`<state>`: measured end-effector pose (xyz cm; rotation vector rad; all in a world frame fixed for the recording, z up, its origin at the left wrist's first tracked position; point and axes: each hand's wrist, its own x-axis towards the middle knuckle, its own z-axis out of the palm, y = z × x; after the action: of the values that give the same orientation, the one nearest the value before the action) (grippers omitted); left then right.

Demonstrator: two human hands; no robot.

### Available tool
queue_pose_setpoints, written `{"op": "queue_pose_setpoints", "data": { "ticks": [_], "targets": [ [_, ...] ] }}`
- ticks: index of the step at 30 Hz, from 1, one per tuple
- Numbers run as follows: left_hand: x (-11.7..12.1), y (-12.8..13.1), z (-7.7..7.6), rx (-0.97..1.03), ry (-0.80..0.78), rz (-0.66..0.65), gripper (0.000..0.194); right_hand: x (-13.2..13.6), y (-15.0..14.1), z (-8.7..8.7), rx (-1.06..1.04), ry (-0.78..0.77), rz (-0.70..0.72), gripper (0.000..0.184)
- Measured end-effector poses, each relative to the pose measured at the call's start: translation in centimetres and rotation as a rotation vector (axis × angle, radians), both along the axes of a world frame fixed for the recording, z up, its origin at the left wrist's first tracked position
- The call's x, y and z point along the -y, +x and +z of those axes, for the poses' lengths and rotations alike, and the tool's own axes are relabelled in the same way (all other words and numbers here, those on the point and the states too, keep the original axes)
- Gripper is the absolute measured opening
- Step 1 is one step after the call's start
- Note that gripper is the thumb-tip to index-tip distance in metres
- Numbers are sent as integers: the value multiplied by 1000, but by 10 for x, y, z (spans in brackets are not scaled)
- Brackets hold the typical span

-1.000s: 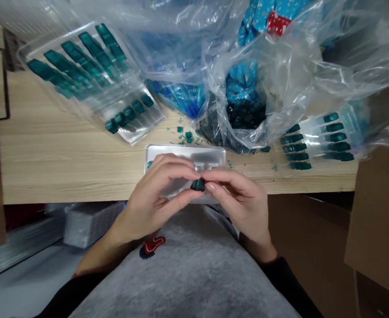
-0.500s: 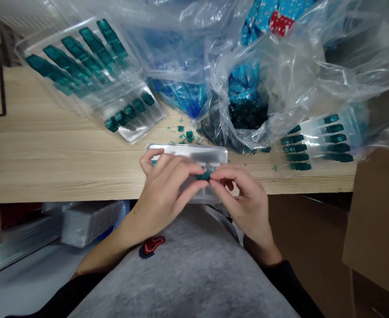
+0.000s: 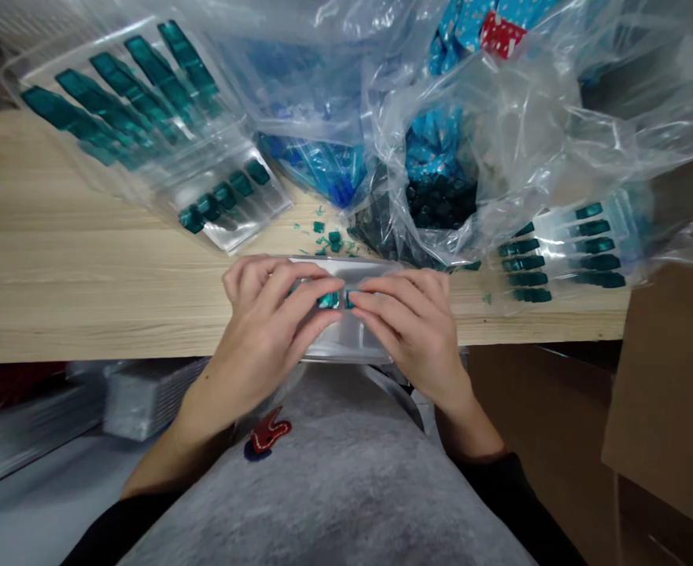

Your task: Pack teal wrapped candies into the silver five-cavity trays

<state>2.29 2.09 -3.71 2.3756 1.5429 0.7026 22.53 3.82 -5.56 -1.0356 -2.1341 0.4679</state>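
A clear plastic blister tray (image 3: 346,348) lies at the table's front edge, close to the grey top. In it sit small glossy teal pieces. My left hand (image 3: 269,318) curves over the tray's left part, with thumb and index finger on either side of one teal piece (image 3: 328,300). From the right, my right hand (image 3: 414,322) brings its fingertips together on a second teal piece (image 3: 349,299), which they partly cover. Both hands hide much of the tray, so other pieces in it cannot be made out.
A filled blister pack (image 3: 222,196) lies open at the back left; another filled pack (image 3: 558,251) is at the right. An open plastic bag (image 3: 399,228) holds dark teal pieces. Loose bits (image 3: 334,240) lie behind the tray. Cardboard (image 3: 665,377) stands at the right.
The teal piece pinched between both hands is now down in the tray. My right hand has moved left and flattened over the tray; my left hand has shifted slightly left.
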Motion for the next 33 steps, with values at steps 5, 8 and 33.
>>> {"op": "queue_pose_setpoints", "data": {
  "ticks": [5,8,33],
  "targets": [
    [1,-7,-8,14,7,16,14,-6,4,2,28,-47,57,6],
    [-1,-7,-13,-17,49,7,13,-29,15,6,-98,-129,80,12],
    [9,-21,13,433,-7,191,30,-58,13,11,-623,-456,-141,18]
  ]
}}
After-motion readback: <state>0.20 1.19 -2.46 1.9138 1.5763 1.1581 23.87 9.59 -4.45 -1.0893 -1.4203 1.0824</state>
